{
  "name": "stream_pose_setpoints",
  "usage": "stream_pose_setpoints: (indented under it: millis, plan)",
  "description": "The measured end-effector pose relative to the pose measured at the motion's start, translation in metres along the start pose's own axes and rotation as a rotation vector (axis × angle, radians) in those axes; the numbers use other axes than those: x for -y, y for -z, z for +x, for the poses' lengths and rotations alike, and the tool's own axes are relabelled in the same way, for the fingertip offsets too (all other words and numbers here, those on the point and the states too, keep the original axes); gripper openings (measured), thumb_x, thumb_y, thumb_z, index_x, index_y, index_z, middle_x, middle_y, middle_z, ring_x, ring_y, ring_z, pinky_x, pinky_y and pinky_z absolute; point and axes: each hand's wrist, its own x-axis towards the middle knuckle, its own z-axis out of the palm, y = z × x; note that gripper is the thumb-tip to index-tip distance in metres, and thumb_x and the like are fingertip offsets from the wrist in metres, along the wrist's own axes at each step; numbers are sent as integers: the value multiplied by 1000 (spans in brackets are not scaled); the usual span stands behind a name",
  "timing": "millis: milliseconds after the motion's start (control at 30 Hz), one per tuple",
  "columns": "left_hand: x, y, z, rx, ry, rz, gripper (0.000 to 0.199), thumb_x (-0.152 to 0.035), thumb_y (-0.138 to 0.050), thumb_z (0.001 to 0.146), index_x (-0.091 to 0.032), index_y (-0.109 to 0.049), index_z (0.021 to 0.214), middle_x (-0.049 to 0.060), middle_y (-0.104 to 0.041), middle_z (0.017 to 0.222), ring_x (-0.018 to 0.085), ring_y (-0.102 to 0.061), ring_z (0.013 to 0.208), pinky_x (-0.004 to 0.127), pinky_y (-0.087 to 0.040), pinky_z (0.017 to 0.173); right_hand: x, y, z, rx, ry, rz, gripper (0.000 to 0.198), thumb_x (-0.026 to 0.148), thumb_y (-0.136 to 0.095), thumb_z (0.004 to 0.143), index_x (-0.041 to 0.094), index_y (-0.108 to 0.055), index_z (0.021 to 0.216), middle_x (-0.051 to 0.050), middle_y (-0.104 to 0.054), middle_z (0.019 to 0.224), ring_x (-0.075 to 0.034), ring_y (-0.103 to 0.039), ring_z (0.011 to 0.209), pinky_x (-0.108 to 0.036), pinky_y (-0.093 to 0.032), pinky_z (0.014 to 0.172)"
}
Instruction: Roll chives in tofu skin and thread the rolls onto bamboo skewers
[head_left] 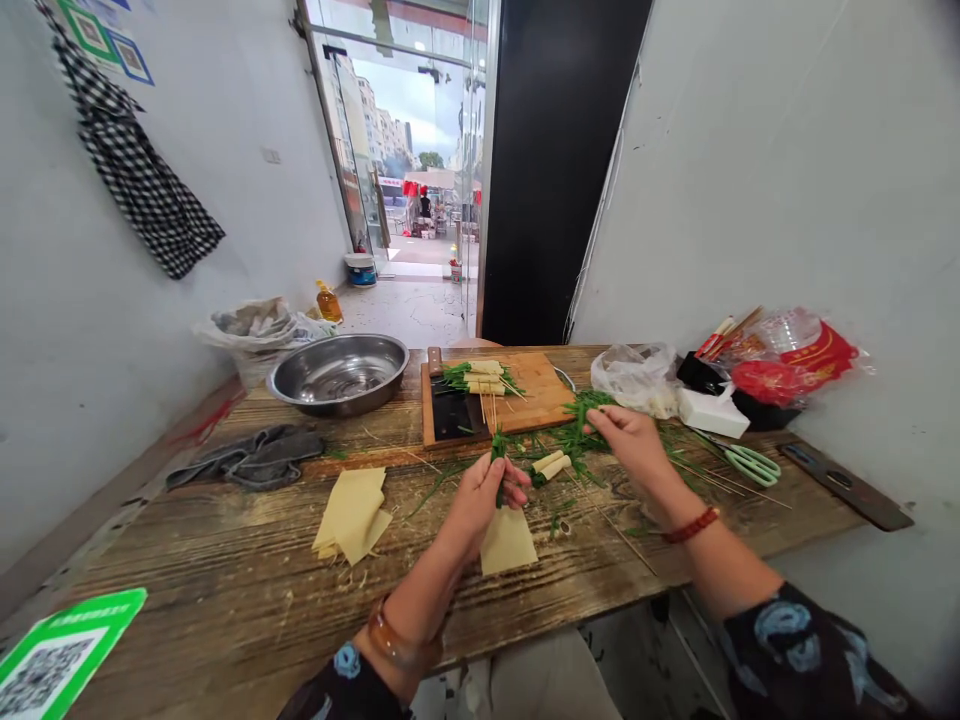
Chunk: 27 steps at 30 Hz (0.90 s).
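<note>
My left hand (486, 488) is closed round a small bunch of green chives (498, 452), held upright over the table. Just below it lies one square tofu sheet (510, 545). Over on the right, my right hand (626, 440) pinches at the edge of a loose pile of chives (576, 432), its fingertips on the green leaves. Two tofu rolls (551, 466) with chives inside lie between my hands. A stack of tofu sheets (352, 512) rests to the left of my left hand.
Behind my hands, a wooden cutting board (536, 385) carries a cleaver (450, 410) and skewered rolls (486, 378). A steel basin (341, 375) and a grey cloth (251, 458) are at left. Scissors (750, 464), loose skewers (626, 540), a plastic bag (636, 375) and a tissue pack (712, 412) lie right.
</note>
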Motion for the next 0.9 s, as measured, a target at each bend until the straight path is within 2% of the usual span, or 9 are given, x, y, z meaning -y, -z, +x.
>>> stream_pose_setpoints:
  millis: [67, 133, 267, 367, 500, 600, 733, 900]
  plan:
    - [1, -1, 0, -22, 23, -102, 36, -49, -59, 80, -14, -55, 79, 9, -70, 85, 15, -64, 66, 27, -49, 63, 16, -28, -20, 27, 8, 137, 38, 47, -52, 85, 14, -67, 75, -3, -65, 67, -13, -53, 60, -24, -39, 56]
    - [2, -2, 1, -38, 41, -195, 36, -48, -65, 76, -13, -58, 81, 10, -70, 88, 17, -65, 72, 29, -51, 69, 27, -54, -36, 34, 49, 138, 35, 43, -51, 88, 15, -66, 73, -1, -63, 65, -13, -53, 59, -24, -39, 55]
    - [2, -5, 1, -95, 30, -329, 37, -43, -73, 69, -13, -63, 88, 6, -70, 89, 17, -65, 80, 28, -49, 75, 36, -88, -54, -5, 251, -121, 26, 31, -47, 92, 17, -67, 85, -6, -67, 80, -18, -60, 75, -28, -45, 69]
    - [0, -6, -1, -140, 16, -391, 34, -39, -75, 68, -14, -65, 88, 5, -70, 90, 18, -64, 87, 27, -47, 81, 37, -100, -61, -32, 378, -356, 25, 26, -43, 95, 18, -67, 100, -8, -69, 90, -21, -60, 86, -33, -45, 80]
    - [0, -9, -4, -157, 21, -423, 32, -38, -73, 69, -14, -65, 88, 6, -70, 92, 19, -61, 96, 30, -45, 89, 39, -109, -70, -29, 428, -517, 26, 22, -43, 95, 16, -64, 109, -9, -68, 92, -22, -58, 84, -35, -45, 79]
    - [1, -10, -6, -164, -6, -367, 30, -39, -70, 73, -15, -65, 90, 6, -69, 96, 19, -59, 101, 30, -41, 95, 41, -114, -74, -31, 417, -525, 25, 21, -42, 95, 16, -65, 104, -9, -67, 92, -21, -57, 85, -34, -45, 79]
    - [4, -7, -7, -97, -87, -263, 32, -41, -68, 76, -16, -63, 96, 7, -67, 100, 19, -58, 101, 31, -41, 95, 46, -123, -77, -73, 398, -490, 26, 21, -40, 96, 15, -65, 94, -10, -66, 91, -21, -57, 84, -35, -47, 78]
    - [3, 5, -2, -178, -80, -206, 35, -46, -64, 76, -14, -62, 90, 8, -69, 93, 20, -61, 91, 31, -44, 88, 53, -140, -87, -121, 431, -374, 31, 15, -38, 94, 13, -61, 114, -15, -65, 102, -25, -60, 97, -41, -51, 85]
